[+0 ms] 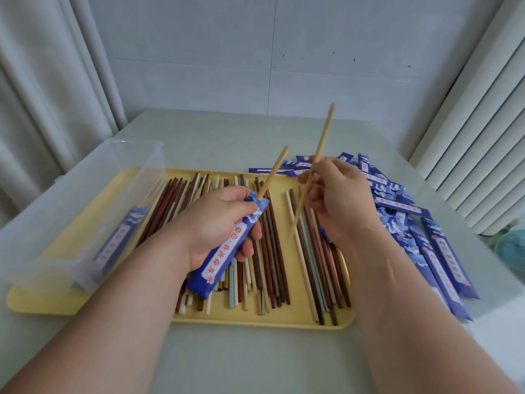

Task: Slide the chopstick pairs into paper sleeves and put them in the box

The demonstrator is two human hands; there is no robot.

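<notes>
Nearest you, your two forearms reach out over the pale table [255, 359], left and right apart, above the near rim of the yellow tray [255, 319]. The tray holds a loose spread of chopsticks [272, 265] in brown, reddish, cream and pale green, lying roughly lengthwise away from you. Your left hand [210, 223] hovers over the middle of that spread with its fingers curled round a blue paper sleeve [227, 248], which bears a white label with red characters and slants from lower left up to the right. One tan chopstick [272, 173] stands in the sleeve's open upper end, and much of its length sticks out, tilted up and to the right. Your right hand [338, 200] is just beside it, not touching the left, and pinches a second tan chopstick [325, 132] around its middle; this one is steeply tilted, its lower tip over the tray's right half and its upper end high above the hand. It is outside the sleeve. On the tray's left end rests the clear plastic box [56, 237], and through its cloudy wall you can make out a blue sleeve in the box [119, 240], though whether it is filled is hard to tell. To your right, on the table beside the tray, lies a pile of blue sleeves [420, 237], fanned out and overlapping. Beyond the table stand a pale wall and a white curtain [42, 95] at the left.
</notes>
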